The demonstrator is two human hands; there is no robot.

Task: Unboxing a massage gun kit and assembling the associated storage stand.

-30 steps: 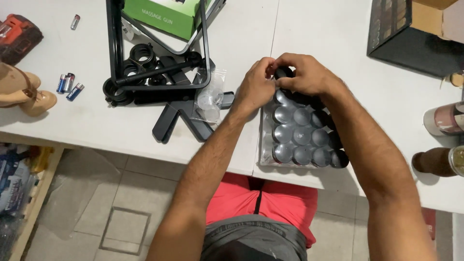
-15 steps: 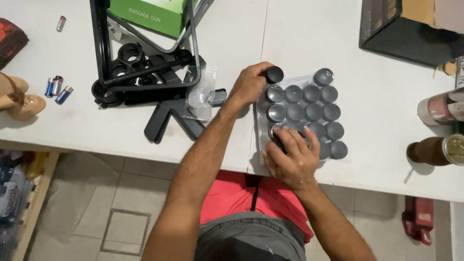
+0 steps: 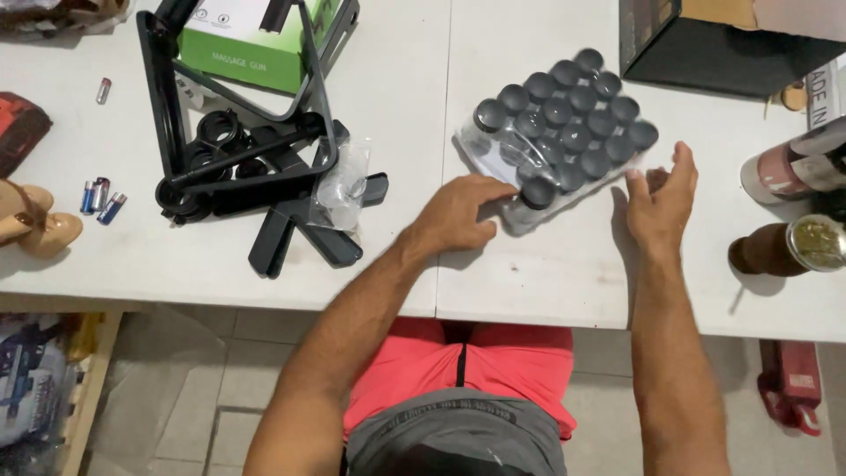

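A white bench carries a clear plastic-wrapped pack of jars with dark grey lids. A black metal frame lies across a bright green box with white panels. Small batteries show blue, red and silver. A dark brown bottle stands beside a black box. The person wears coral-red shorts and a grey waistband.

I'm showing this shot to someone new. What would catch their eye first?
The clear plastic-wrapped pack of black-lidded jars on the white table, with the left hand touching its near edge and the right hand open beside it. Next, the black metal frame lying over a green box at upper left.
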